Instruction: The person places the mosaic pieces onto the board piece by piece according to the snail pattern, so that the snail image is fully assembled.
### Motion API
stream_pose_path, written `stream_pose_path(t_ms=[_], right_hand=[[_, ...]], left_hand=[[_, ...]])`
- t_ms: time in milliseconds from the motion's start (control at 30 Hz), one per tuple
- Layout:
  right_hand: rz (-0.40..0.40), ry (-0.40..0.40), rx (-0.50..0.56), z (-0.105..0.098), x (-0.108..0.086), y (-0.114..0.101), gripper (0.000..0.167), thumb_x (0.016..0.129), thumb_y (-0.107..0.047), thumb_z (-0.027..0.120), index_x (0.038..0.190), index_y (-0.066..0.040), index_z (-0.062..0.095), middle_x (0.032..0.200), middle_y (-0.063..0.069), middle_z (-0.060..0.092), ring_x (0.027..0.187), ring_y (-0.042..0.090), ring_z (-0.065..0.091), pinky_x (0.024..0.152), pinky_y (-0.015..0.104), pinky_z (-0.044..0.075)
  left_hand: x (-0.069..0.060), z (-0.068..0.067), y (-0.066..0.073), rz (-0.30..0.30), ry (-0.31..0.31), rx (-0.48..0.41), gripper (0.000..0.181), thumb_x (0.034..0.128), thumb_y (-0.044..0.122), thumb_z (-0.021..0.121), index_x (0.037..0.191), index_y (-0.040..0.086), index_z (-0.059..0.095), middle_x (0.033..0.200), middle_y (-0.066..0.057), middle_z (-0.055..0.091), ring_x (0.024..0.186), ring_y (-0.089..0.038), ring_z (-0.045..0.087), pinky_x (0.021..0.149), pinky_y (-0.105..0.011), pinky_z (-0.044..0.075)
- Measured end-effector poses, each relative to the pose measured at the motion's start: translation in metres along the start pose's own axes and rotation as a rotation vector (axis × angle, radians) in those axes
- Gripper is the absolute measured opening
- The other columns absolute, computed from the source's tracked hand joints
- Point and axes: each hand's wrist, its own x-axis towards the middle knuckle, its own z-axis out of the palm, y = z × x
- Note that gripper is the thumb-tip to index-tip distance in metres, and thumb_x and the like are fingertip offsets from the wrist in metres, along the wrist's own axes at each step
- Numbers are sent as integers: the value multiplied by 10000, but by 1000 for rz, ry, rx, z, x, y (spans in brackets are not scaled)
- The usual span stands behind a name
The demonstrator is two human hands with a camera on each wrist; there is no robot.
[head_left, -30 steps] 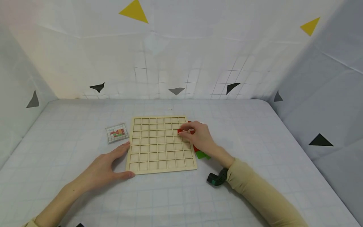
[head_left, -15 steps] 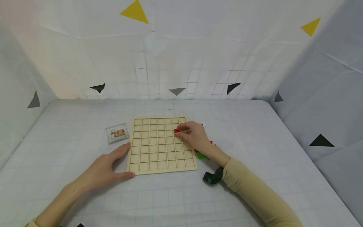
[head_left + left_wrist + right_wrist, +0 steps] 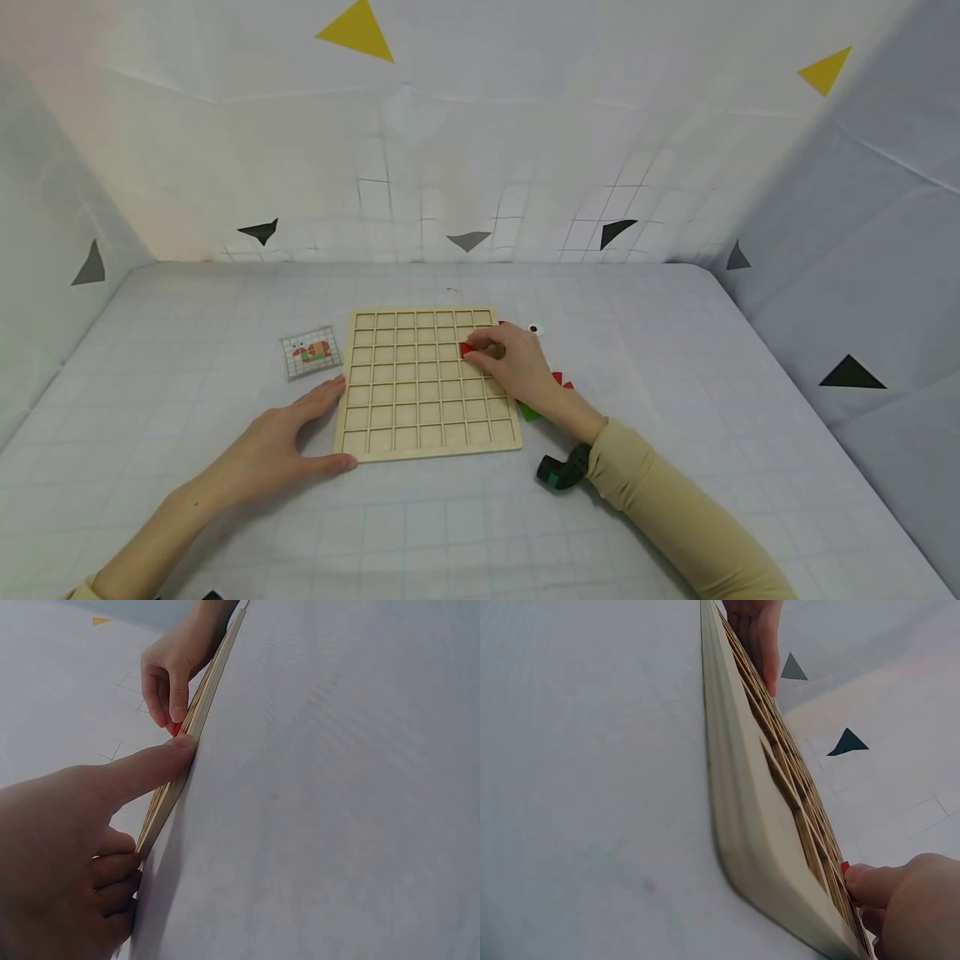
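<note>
A wooden grid board (image 3: 417,455) lies flat on the table, its square cells framed by thin ridges. My right hand (image 3: 520,362) is over the board's right part and pinches a small red piece (image 3: 466,349) between thumb and fingertips, down at the cells. The same red piece (image 3: 845,866) peeks out past the thumb in the right wrist view. On the other side, my left hand (image 3: 273,450) rests against the board's left edge, thumb near the front corner and fingers farther up. Part of the red piece is hidden by the right fingers.
Left of the board lies a small picture card (image 3: 311,352) with a coloured figure on a grid. Red pieces (image 3: 557,377), a green piece (image 3: 528,412) and a white eye piece (image 3: 534,330) lie right of the board, partly behind the right hand. A black device (image 3: 562,468) sits at the right wrist.
My right hand has shifted slightly left with the red piece, then stayed nearly still over the same cells. More of the pieces beside the board now show. The left hand has not moved.
</note>
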Motion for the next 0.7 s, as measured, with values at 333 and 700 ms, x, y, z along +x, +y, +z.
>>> stream_pose_path(t_ms=[333,700], right_hand=[[-36,0,-33,-1,0,-1,185,865,-96,780,1046,-65,760,970,48,754,763,113,700,677,251,561],[-41,21,-39,-1,-1,0,154,865,-102,783,1013,-72,753,923,38,738,733,110,643,649,247,524]], left_hand=[[0,0,0,-10,-11,-4,1052,758,727,698,1577,183,325,1634,-18,308,1474,-362,321,1118,-604,338],[0,1,0,-2,-7,-1,1049,760,718,705,1574,172,331,1634,2,306,1479,-345,318,1128,-588,333]])
